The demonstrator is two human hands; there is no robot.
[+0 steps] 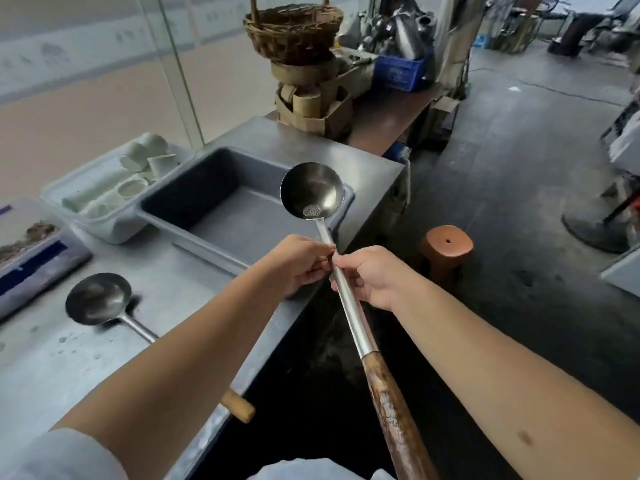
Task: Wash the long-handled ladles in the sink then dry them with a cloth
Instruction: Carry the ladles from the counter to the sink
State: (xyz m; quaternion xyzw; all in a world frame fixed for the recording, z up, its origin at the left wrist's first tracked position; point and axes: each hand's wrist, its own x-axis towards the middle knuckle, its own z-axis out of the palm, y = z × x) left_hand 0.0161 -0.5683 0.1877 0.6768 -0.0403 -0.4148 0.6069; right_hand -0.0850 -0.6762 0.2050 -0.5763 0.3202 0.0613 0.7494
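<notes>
Two ladles are in my view. One ladle (332, 258) is up in the air in front of me, its long axis running from the worn wooden grip (394, 414) near my body up and away to the round bowl (311, 195), which points toward the far end of the counter and hangs over the near right corner of the grey tub (214, 202). The bowl faces up at me, with a small patch of holes near where the shaft joins. My right hand (374, 275) wraps its fingers around the steel shaft, and my left hand (299, 263) pinches the shaft just above it, the two hands touching. The second ladle (104, 303) lies flat on the steel counter (69, 368) to my left, bowl away from me, handle slanting back toward the counter edge and passing under my left forearm, its wooden end (239, 407) sticking out past the edge. Beyond the tub sits a pale tray of white cups (114, 181), and further off a wicker basket (294, 29).
</notes>
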